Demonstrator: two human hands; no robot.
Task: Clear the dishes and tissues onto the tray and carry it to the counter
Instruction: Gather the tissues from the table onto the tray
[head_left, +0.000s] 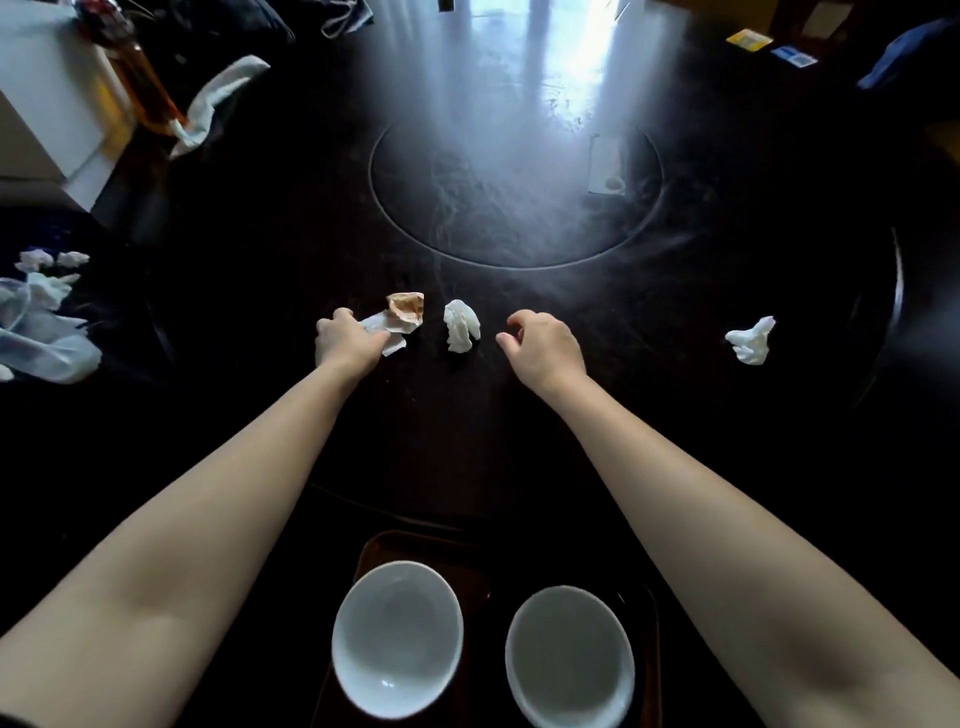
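Reaching over the dark glossy surface, the left hand pinches the edge of a crumpled, brown-stained white tissue. The right hand hovers with fingers loosely curled, holding nothing, just beside a crumpled white tissue; another white tissue wad lies well apart, farther right. Two empty white bowls sit side by side on the dark tray nearest the person.

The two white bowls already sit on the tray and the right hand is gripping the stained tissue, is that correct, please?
Not quite: the head view shows the left hand gripping the stained tissue, while the right hand is empty. The two white bowls do sit on the tray.
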